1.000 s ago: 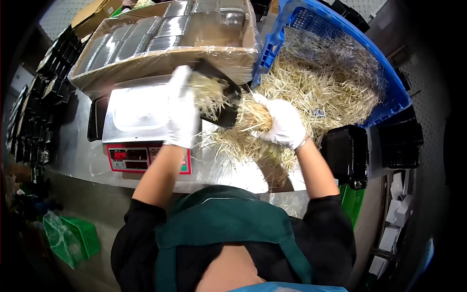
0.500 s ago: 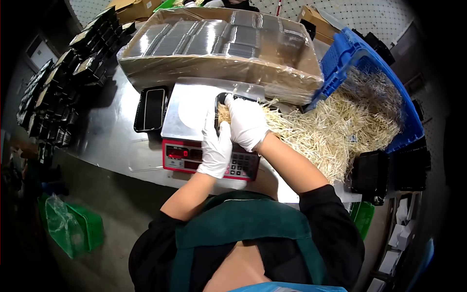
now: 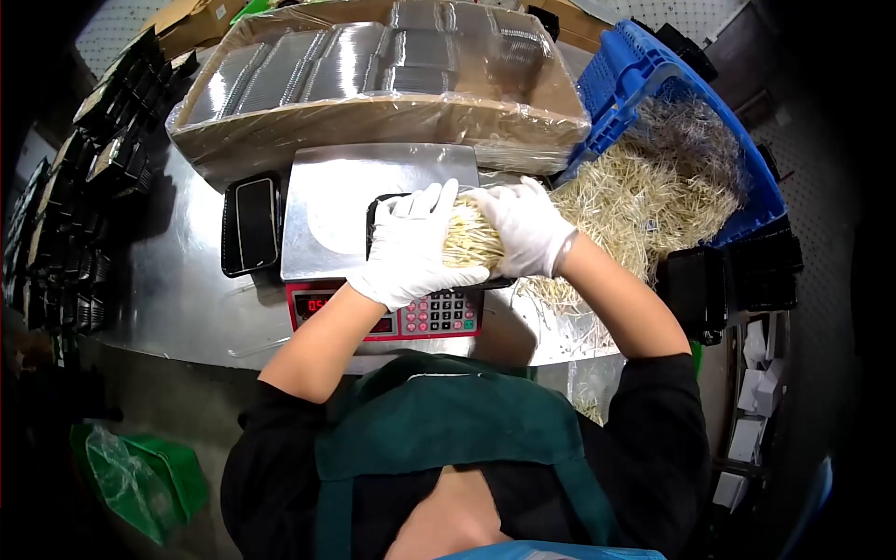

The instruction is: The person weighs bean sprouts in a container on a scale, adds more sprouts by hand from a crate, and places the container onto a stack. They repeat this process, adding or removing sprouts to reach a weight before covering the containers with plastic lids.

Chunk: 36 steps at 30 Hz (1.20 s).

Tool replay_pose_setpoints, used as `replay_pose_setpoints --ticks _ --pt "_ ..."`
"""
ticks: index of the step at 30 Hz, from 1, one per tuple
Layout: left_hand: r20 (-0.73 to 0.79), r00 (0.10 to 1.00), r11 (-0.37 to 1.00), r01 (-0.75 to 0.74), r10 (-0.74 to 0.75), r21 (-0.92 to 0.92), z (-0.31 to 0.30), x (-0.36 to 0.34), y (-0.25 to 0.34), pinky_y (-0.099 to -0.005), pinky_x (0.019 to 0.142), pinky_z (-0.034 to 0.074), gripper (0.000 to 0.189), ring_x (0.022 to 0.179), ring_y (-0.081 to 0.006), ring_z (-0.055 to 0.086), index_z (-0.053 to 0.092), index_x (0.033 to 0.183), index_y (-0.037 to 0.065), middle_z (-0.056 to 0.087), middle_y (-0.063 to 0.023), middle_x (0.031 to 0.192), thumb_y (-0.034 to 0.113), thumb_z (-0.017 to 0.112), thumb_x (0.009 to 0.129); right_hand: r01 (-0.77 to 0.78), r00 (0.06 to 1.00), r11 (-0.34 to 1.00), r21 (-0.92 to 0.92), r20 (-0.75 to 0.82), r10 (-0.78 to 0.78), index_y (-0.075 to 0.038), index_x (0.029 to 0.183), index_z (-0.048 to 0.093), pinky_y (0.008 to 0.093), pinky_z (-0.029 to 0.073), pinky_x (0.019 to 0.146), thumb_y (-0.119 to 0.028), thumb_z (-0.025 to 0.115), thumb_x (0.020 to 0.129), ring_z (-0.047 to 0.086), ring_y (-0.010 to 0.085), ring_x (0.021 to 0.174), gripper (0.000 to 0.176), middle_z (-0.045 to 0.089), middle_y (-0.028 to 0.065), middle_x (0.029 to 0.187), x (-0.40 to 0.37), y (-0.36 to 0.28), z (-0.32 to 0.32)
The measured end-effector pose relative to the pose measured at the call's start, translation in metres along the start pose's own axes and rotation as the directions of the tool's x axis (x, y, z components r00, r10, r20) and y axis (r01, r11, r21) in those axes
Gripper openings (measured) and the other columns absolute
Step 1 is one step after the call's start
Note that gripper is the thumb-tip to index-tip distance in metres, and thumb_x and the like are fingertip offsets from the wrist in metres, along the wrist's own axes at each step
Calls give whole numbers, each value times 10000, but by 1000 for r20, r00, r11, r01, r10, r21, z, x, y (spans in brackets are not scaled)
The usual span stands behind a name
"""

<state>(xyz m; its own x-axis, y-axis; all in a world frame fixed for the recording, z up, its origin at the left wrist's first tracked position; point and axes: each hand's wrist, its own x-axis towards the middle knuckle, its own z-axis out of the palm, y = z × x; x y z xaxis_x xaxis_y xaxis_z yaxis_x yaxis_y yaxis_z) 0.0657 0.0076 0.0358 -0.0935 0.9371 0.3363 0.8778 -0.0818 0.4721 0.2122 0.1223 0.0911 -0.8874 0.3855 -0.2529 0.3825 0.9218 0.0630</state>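
A bunch of bean sprouts (image 3: 473, 235) lies between my two white-gloved hands, over a black plastic tray (image 3: 373, 207) on the scale's metal plate. My left hand (image 3: 411, 241) cups the left side of the bunch, its thumb below and its fingers above, and covers most of the tray. Against the right side presses my right hand (image 3: 525, 227), fingers bent round the sprouts. Under the hands stands the red scale (image 3: 408, 327), its lit red display partly hidden by my left forearm. The tray's floor cannot be seen.
Loose sprouts (image 3: 644, 205) spill from a tipped blue crate (image 3: 747, 140) on the right. Behind the scale stands a carton (image 3: 373, 121) of clear lids. A black tray (image 3: 252, 224) sits left of the scale, with stacked black trays (image 3: 121, 168) farther left and more (image 3: 695, 289) at right.
My hands have spread apart round the sprouts; the left now lies over the tray and the right sits farther right. The scale's display has changed from 0. The view has shifted slightly.
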Motion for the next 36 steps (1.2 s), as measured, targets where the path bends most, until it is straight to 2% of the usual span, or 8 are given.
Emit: replay_pose_setpoints --ticks 4,10,17,23,25,30,33,36 --pt "115 992 997 37 -45 75 -10 6 12 -427 930 403 1008 1058 -341 543 409 1326 8 556 -223 1135 589 754 579 -73 957 982 177 -264 119 -27 1113 480 424 509 721 -96 568 743 576 342 846 387 531 191 951 -11 -5 43" --pt "105 989 987 85 -100 139 -4 8 3 -405 907 440 1040 1009 -355 558 398 1335 -1 563 -215 1135 659 710 594 -172 969 985 -21 -183 165 9 1055 538 398 537 624 -86 474 868 657 299 743 219 617 179 885 5 -12 26" --pt "105 972 969 191 -209 157 -10 2 5 -405 959 414 1018 1098 -377 519 404 1338 8 528 -231 1215 682 680 627 -273 930 944 185 -200 308 -33 1130 547 406 514 726 -105 402 920 643 346 851 266 662 191 898 -54 58 35" --pt "94 994 983 38 -55 179 -31 4 16 -500 1021 276 897 1211 -408 398 410 1337 41 450 -267 1274 697 563 744 -437 832 889 134 436 343 -70 1160 563 387 478 906 -442 762 701 559 302 1118 624 543 190 1254 -42 95 116" --pt "79 997 983 5 -20 185 -62 -6 8 -382 1043 332 684 1213 -340 453 387 1346 -22 476 -214 1293 428 589 872 -490 848 859 150 312 429 -60 1151 590 393 474 912 -422 757 716 560 310 1117 591 533 184 1277 -53 85 100" --pt "-87 928 914 336 -363 -226 -99 -72 -62 -353 1070 315 724 1313 -254 370 294 1413 -11 374 -173 1428 271 664 858 -360 920 834 417 10 392 -25 1083 649 346 457 933 -313 667 840 600 294 1065 377 603 153 1206 -101 89 107" --pt "72 962 824 264 -264 -501 -107 -53 -24 -378 1090 297 854 1318 -343 363 235 1413 -50 337 -247 1426 359 688 816 147 838 242 959 -251 485 -4 1133 613 283 447 905 -263 606 908 589 138 1001 343 641 82 1128 -75 58 98" --pt "-21 994 994 110 -110 11 -54 -43 -15 -420 1102 251 973 1318 -365 337 223 1420 -33 319 -250 1425 421 734 727 166 816 220 961 -259 516 -25 1185 586 301 421 939 -312 557 933 581 178 1021 384 635 95 1116 -13 34 56"
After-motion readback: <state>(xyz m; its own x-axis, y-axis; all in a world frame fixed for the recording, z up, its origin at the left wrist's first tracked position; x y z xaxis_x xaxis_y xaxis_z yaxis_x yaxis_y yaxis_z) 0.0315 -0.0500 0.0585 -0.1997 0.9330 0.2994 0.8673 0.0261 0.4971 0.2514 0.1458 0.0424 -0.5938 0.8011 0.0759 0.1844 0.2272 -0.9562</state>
